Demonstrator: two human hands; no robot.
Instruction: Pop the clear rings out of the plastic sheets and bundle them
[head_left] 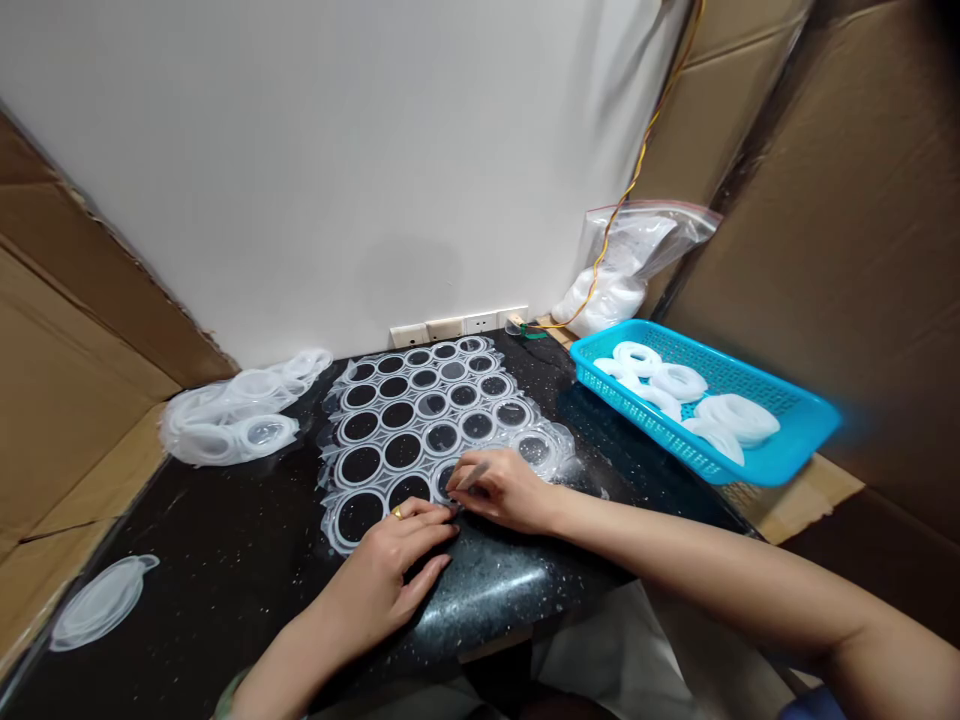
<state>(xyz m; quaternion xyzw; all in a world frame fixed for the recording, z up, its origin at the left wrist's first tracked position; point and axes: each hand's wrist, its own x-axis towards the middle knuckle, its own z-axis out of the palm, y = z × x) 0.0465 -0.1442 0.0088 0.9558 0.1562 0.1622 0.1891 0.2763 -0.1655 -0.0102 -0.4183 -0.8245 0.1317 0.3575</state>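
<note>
A translucent plastic sheet of joined rings (384, 438) lies flat on the black speckled counter, several rows deep. Some of its circles show bare counter, while others look covered by a clear film. At the sheet's near edge, my left hand (397, 555) rests with fingers stretched out and fingertips on the plastic; a gold ring is on one finger. Just right of it, my right hand (506, 490) is closed in a pinch over a ring of the front row. A small greyish piece shows by its fingers, too unclear to name.
A blue basket (806, 425) holding white ring bundles stands at the right. Stacked clear discs (105, 603) lie at the left, below a heap of ring sheets (232, 415). Behind are wall sockets (445, 330), a yellow cable (636, 175) and a plastic bag (611, 295). Cardboard flanks both sides.
</note>
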